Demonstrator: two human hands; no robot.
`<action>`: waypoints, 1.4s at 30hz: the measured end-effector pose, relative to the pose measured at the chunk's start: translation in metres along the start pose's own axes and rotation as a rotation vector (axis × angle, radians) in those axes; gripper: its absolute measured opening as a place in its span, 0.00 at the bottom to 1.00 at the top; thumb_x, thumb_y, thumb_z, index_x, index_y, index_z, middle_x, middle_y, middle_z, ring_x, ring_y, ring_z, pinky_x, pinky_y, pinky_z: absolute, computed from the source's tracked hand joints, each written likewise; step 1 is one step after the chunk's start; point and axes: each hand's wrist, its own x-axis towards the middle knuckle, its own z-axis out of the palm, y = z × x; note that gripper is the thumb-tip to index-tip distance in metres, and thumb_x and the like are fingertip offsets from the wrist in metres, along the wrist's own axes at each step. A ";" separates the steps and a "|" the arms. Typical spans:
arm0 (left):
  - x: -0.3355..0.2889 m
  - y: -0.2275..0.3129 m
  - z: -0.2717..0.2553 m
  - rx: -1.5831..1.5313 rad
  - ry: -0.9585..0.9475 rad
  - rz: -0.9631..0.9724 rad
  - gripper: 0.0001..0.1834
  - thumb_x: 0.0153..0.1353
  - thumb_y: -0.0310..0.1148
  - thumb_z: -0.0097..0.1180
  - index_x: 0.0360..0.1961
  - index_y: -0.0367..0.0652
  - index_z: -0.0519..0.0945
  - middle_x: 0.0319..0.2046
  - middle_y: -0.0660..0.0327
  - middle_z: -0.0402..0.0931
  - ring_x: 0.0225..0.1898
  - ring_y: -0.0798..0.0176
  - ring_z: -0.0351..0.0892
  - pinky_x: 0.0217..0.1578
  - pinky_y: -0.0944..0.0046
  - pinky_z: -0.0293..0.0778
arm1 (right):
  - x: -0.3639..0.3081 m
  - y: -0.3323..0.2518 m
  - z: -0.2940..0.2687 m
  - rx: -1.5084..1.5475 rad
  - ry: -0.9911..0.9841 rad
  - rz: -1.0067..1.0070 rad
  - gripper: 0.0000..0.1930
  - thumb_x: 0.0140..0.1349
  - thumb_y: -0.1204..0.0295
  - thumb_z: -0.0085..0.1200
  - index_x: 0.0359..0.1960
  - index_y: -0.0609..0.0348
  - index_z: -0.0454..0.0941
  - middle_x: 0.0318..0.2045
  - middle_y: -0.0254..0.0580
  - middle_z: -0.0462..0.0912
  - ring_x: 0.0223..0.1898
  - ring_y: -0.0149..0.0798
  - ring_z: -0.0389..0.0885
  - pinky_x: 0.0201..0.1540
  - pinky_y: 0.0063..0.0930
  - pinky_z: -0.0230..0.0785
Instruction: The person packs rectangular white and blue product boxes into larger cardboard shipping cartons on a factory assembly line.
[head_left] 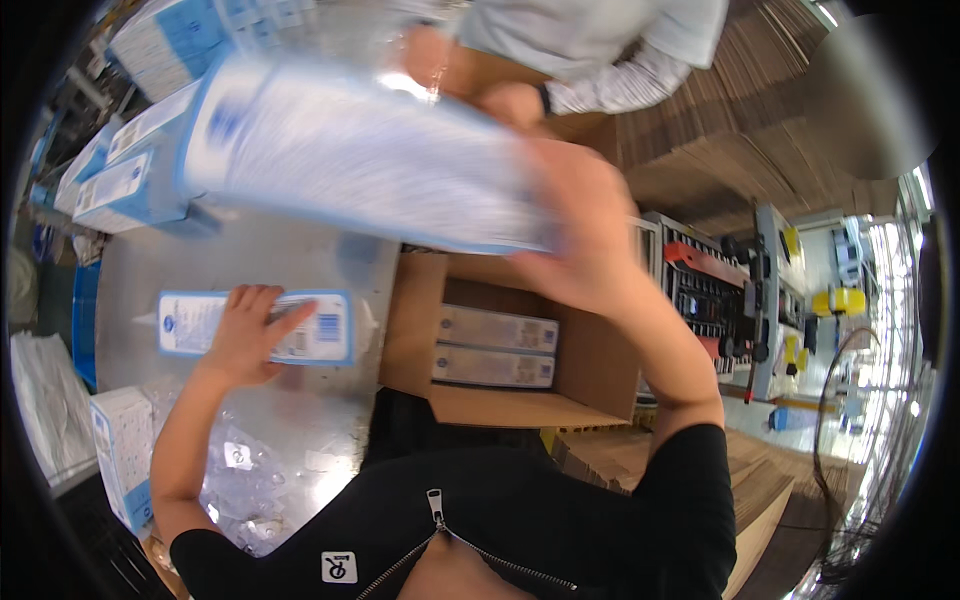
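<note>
My right hand, blurred by motion, grips one end of a long white box with blue edges. The box is held up in front of me, tilted, its far end reaching to the left over the table. Below, my left hand lies across a narrow white-and-blue box on the metal table, fingers over its top and thumb at the near edge. An open cardboard carton stands beside the table, under my right forearm. Two similar boxes lie side by side inside it.
More white-and-blue boxes stand at the table's far left. Clear plastic packaging lies near my left forearm, beside an upright patterned box. Across from me, another person's hands are by some cardboard. Stacked flat cardboard and a roller conveyor stand right.
</note>
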 end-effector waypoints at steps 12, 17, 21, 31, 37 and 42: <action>0.205 0.208 0.026 -0.420 0.282 0.499 0.45 0.35 0.44 0.67 0.61 0.53 0.67 0.39 0.51 0.67 0.39 0.48 0.67 0.38 0.52 0.65 | -0.347 -0.001 -0.104 1.221 1.321 1.095 0.46 0.40 0.60 0.66 0.62 0.64 0.57 0.55 0.52 0.67 0.55 0.49 0.68 0.56 0.43 0.62; 0.242 0.233 0.293 -0.543 -0.708 0.173 0.42 0.59 0.59 0.43 0.68 0.48 0.49 0.56 0.39 0.65 0.60 0.42 0.63 0.59 0.56 0.60 | -0.306 -0.014 -0.083 1.364 1.054 1.124 0.49 0.42 0.54 0.67 0.63 0.66 0.54 0.58 0.52 0.66 0.57 0.50 0.68 0.58 0.44 0.61; 0.258 0.211 0.275 -0.033 -0.236 -0.030 0.41 0.57 0.60 0.45 0.65 0.44 0.57 0.58 0.45 0.65 0.60 0.46 0.64 0.60 0.58 0.59 | -0.281 -0.007 -0.061 0.649 -0.002 0.691 0.36 0.48 0.67 0.62 0.59 0.66 0.60 0.54 0.56 0.69 0.57 0.54 0.65 0.54 0.50 0.62; 0.152 0.208 0.212 -0.761 -0.092 -0.070 0.22 0.62 0.46 0.47 0.50 0.42 0.76 0.50 0.52 0.73 0.51 0.49 0.71 0.50 0.54 0.68 | -0.314 0.079 0.235 0.049 -0.926 0.540 0.42 0.48 0.62 0.61 0.66 0.32 0.53 0.62 0.57 0.55 0.65 0.57 0.49 0.61 0.63 0.42; -0.065 0.103 0.136 -0.145 0.508 -0.960 0.12 0.52 0.29 0.54 0.40 0.41 0.77 0.39 0.51 0.74 0.44 0.48 0.72 0.45 0.54 0.69 | -0.283 0.097 0.235 0.094 -1.367 0.639 0.47 0.51 0.50 0.56 0.69 0.46 0.43 0.66 0.59 0.49 0.67 0.56 0.45 0.63 0.57 0.46; -0.207 -0.002 0.108 0.185 0.553 -1.662 0.24 0.52 0.43 0.61 0.47 0.41 0.73 0.47 0.51 0.71 0.53 0.46 0.66 0.51 0.53 0.65 | -0.278 0.117 0.230 0.299 -1.052 0.500 0.33 0.55 0.60 0.55 0.61 0.58 0.62 0.56 0.53 0.70 0.58 0.52 0.68 0.59 0.39 0.60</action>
